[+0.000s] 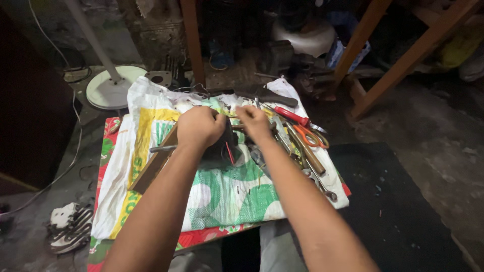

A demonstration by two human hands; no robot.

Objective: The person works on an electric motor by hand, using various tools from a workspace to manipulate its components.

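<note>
My left hand (200, 127) is closed over a dark block-shaped part (222, 147) with a red wire, which sits on a wooden strip (154, 163); a metal shaft (162, 148) sticks out to its left. My right hand (253, 122) is just to the right of it, fingers pinched on something small at the top of the dark part; what it pinches is hidden. Both forearms reach in from the bottom of the head view.
A white, green and yellow woven sack (227, 191) covers a low table with a red floral cloth (108, 146). To the right lie a red-handled tool (292, 116), orange-handled scissors (310, 136), wrenches (317, 179) and a dark hammer-like tool (275, 96). A white fan base (113, 85) stands at back left.
</note>
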